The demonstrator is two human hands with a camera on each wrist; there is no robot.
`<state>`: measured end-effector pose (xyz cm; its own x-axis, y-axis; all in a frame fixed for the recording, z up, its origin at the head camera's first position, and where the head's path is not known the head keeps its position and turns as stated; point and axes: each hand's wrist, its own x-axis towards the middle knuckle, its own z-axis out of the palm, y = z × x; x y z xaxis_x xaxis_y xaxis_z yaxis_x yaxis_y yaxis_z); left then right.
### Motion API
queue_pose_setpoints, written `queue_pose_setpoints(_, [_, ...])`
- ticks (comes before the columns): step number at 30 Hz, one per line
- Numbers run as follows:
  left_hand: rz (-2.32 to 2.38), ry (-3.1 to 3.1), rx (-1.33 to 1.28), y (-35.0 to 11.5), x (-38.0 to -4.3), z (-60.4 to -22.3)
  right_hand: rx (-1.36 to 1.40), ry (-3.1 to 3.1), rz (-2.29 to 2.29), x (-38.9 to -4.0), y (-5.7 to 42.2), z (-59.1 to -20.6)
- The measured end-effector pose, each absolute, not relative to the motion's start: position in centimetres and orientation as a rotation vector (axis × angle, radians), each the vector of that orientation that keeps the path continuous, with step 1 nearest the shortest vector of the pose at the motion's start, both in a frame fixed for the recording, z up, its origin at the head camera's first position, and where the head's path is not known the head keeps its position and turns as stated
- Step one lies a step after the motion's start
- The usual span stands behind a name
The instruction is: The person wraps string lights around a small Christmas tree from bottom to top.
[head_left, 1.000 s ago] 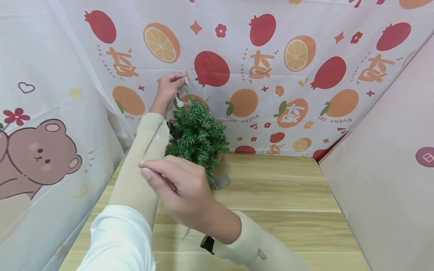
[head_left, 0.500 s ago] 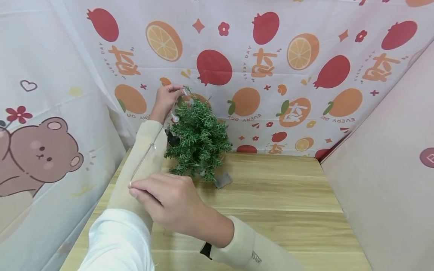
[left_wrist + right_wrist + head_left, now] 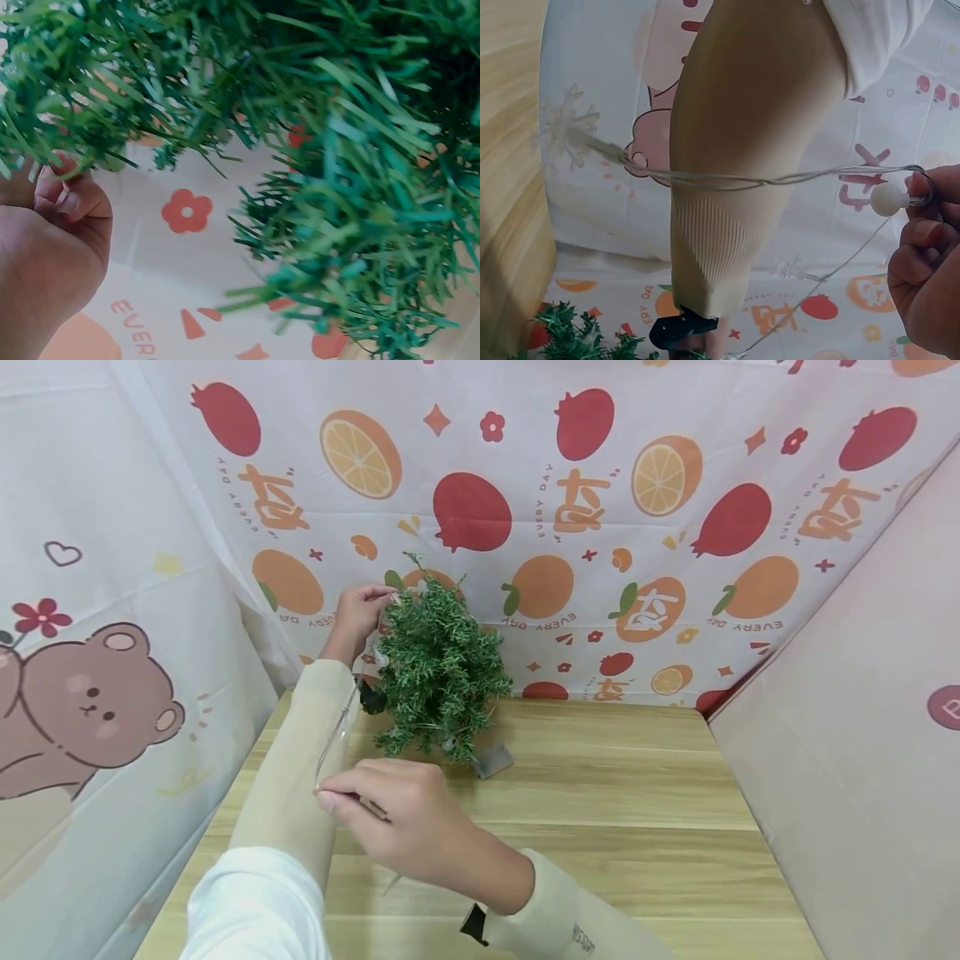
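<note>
A small green artificial Christmas tree [image 3: 446, 668] stands at the back of the table. At its upper left edge, my left hand [image 3: 356, 618] pinches the string lights with its fingertips; the left wrist view shows that hand [image 3: 60, 255] partly behind green needles. The wire runs back along the left sleeve to my right hand [image 3: 405, 810], which pinches it between thumb and forefinger in front of the tree. In the right wrist view the twisted clear wire [image 3: 757, 180] carries a white ball bulb [image 3: 889, 199] beside the fingers and a clear snowflake [image 3: 570, 135] at the left.
A small grey flat piece [image 3: 494, 761] lies on the wooden table [image 3: 615, 827] at the tree's right foot. Behind hangs a fruit-print cloth [image 3: 525, 510]; a bear-print cloth [image 3: 97, 693] closes the left side, and a pale panel [image 3: 862, 735] the right.
My left hand has come down from above the treetop to its upper left side, still pinching the lights. The right hand has shifted slightly, first left and down, then back right.
</note>
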<state>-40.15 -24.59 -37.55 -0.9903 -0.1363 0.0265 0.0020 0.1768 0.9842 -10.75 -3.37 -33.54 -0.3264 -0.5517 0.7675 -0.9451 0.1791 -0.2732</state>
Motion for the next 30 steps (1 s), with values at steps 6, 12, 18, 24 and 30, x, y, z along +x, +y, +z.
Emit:
queue_pose_setpoints(6, [-1.997, -2.306, 0.138, -25.0, -39.7, -38.7, 1.420, -1.951, 1.195, -10.6, -2.4, -34.1])
queue_pose_setpoints(12, [-1.965, -2.353, 0.139, -25.7, -39.4, -39.8, 1.421, -1.923, 1.289, -10.7, -1.8, -34.5])
queue_pose_setpoints(18, [-1.984, -2.377, 0.133, -26.0, -39.1, -40.5, 1.383, -1.942, 1.400, -11.0, -1.0, -34.6])
queue_pose_setpoints(24, [-2.062, -2.429, 0.172, -26.1, -37.8, -40.2, 1.336, -1.998, 1.495, -11.0, -0.4, -34.4])
queue_pose_setpoints(30, [-2.011, -2.458, 0.042, -26.3, -35.5, -39.4, 1.332, -2.021, 1.542, -10.8, 0.0, -34.4])
